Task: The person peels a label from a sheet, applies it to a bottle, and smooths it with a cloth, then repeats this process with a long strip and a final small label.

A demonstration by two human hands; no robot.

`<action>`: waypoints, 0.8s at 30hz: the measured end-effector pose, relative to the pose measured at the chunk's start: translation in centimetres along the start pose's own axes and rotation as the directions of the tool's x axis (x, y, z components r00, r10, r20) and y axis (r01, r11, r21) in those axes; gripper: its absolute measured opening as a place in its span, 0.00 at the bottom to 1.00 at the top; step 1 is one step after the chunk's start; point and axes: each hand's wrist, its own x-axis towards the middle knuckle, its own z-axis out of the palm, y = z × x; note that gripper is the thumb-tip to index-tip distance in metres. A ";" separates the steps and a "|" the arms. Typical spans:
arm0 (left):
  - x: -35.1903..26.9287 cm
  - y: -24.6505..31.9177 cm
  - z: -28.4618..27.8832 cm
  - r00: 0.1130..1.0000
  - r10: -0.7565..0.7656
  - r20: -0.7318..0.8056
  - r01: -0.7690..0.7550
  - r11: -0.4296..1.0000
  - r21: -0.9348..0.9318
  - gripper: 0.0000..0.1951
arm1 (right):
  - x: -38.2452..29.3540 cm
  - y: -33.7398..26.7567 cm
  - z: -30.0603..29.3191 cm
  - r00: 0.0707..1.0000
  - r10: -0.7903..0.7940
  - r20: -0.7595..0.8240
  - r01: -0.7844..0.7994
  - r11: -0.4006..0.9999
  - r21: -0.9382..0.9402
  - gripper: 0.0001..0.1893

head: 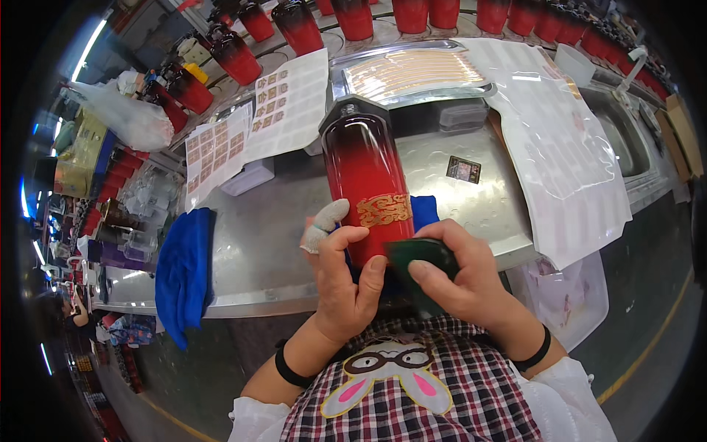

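Note:
A red glass bottle (364, 171), fading to black at its neck, lies in front of me with its base toward me. A gold ornamental decal (385, 210) runs across its lower part. My left hand (345, 276) grips the bottle near its base, and a white cloth cover sits over one finger. Between the thumb and fingers of my right hand (461, 271) is a dark green flat scraper (422, 257), held close to the bottle's lower right side. A blue cloth (425, 211) shows partly from under the bottle; the rest is hidden.
A metal tray (411, 74) holding gold-striped sheets stands behind the bottle. Decal sheets (287, 105) lie at left, white sheets (558, 149) at right. A small dark decal piece (463, 169) rests on the steel table (265, 232). Another blue cloth (185, 271) hangs over its edge. Several red bottles (353, 19) line the back.

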 end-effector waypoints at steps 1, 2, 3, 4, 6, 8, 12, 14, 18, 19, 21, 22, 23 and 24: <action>0.0 0.0 0.0 1.000 -0.013 -0.006 0.013 1.000 -0.018 0.17 | 0.1 0.0 0.2 1.000 -0.011 -0.017 0.011 1.000 -0.007 0.14; 0.0 0.0 0.0 1.000 -0.013 -0.008 0.013 1.000 -0.018 0.17 | 0.1 -0.1 0.3 0.999 -0.002 -0.041 0.001 1.000 -0.020 0.14; 0.0 0.0 0.0 1.000 -0.007 0.001 0.007 1.000 0.002 0.17 | 0.2 -0.1 0.4 0.998 0.041 -0.048 -0.042 0.999 -0.022 0.13; -0.1 0.0 0.0 1.000 0.003 -0.003 -0.003 1.000 0.018 0.17 | 0.2 -0.1 0.4 0.992 0.086 -0.090 -0.090 0.995 -0.039 0.13; -0.2 -0.2 0.1 1.000 0.006 -0.012 -0.006 1.000 0.020 0.18 | 0.0 0.0 0.5 0.993 0.050 -0.108 -0.052 0.999 -0.011 0.13; -0.6 -0.5 0.1 1.000 0.018 -0.015 -0.018 1.000 0.010 0.18 | -0.1 0.1 0.5 0.993 0.046 -0.110 -0.041 0.998 0.050 0.13; -2.2 -1.0 -0.9 0.979 0.198 -0.046 -0.193 0.978 0.083 0.13 | -0.2 0.5 0.2 0.982 0.119 -0.144 -0.114 0.993 0.043 0.12; -3.0 -1.1 -1.2 0.933 0.358 0.009 -0.351 0.907 0.232 0.12 | -0.1 0.8 0.1 0.987 0.094 -0.133 -0.088 0.995 0.048 0.12; -3.0 -1.5 -1.2 0.855 0.501 0.133 -0.505 0.747 0.432 0.13 | 0.0 1.3 -0.2 0.988 0.099 -0.122 -0.092 0.994 0.068 0.13; -2.7 -1.4 -1.2 0.848 0.514 0.129 -0.515 0.741 0.431 0.13 | -0.1 1.4 -0.2 0.985 0.130 -0.112 -0.121 0.989 0.088 0.13; -2.0 -1.0 -1.3 0.821 0.532 0.206 -0.560 0.685 0.465 0.11 | -0.1 1.5 -0.2 0.988 0.105 -0.116 -0.094 0.991 0.096 0.13; -1.6 -0.8 -1.4 0.819 0.534 0.209 -0.564 0.684 0.463 0.11 | -0.1 1.5 -0.3 0.986 0.125 -0.108 -0.111 0.986 0.125 0.13; -1.3 -0.5 -1.4 0.811 0.531 0.246 -0.579 0.664 0.474 0.11 | -0.1 1.6 -0.3 0.988 0.106 -0.115 -0.093 0.989 0.113 0.13; -1.1 -0.2 -1.3 0.804 0.529 0.272 -0.589 0.642 0.490 0.10 | -0.1 1.6 -0.3 0.988 0.097 -0.118 -0.085 0.991 0.105 0.13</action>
